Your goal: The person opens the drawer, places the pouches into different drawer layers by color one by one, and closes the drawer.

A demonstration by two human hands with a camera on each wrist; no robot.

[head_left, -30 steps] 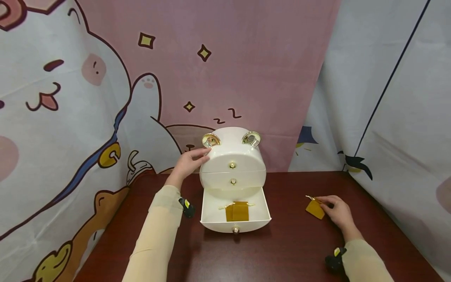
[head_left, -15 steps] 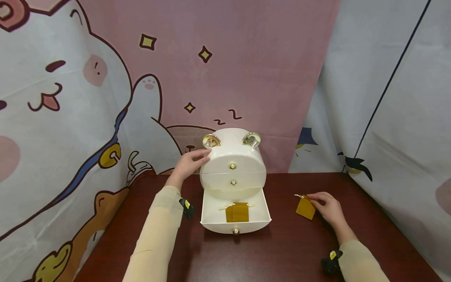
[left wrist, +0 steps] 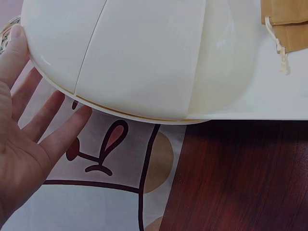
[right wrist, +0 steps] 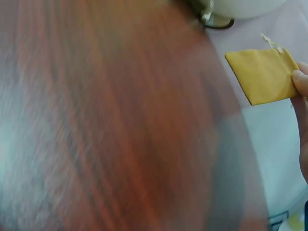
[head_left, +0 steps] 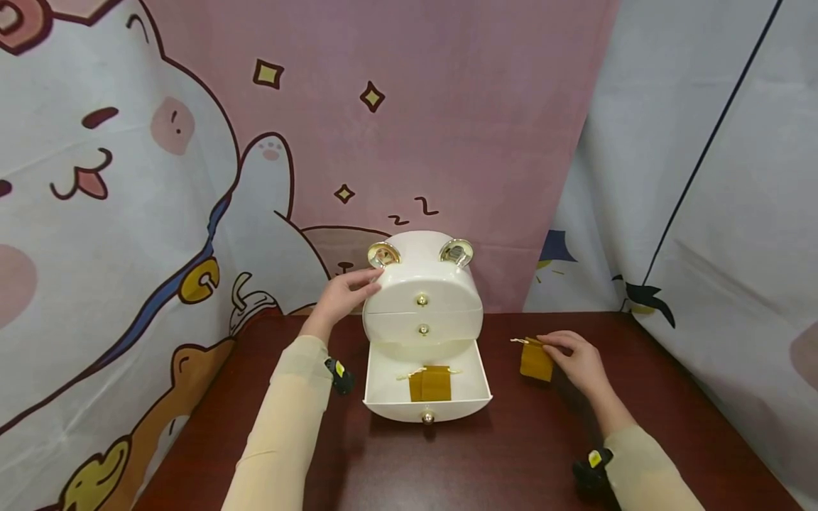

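Observation:
A white storage box (head_left: 422, 291) with gold round ears and gold knobs stands mid-table, its bottom drawer (head_left: 390, 355) pulled out. In that drawer lie overlapping mustard drawstring pouches (head_left: 437, 383) with cream cords. My left hand (head_left: 341, 301) rests against the box's upper left side; the left wrist view shows its fingers (left wrist: 67, 130) fairly straight and spread along the edge. Right of the box, my right hand (head_left: 578, 362) pinches another mustard drawstring pouch (head_left: 535, 360) by its top corner, above the table. The right wrist view shows my thumb on this pouch (right wrist: 262, 74).
Both upper drawers of the box are closed, each with a gold knob (head_left: 422, 301). The dark reddish wooden table (head_left: 511, 454) ends at a cartoon-printed cloth backdrop (head_left: 473, 128) behind and at the sides. A black wrist camera (head_left: 591, 468) sits at the right cuff.
My right hand has carried its pouch leftward and slightly farther back, toward the box. The left hand, the box and the pouches in the drawer have stayed put.

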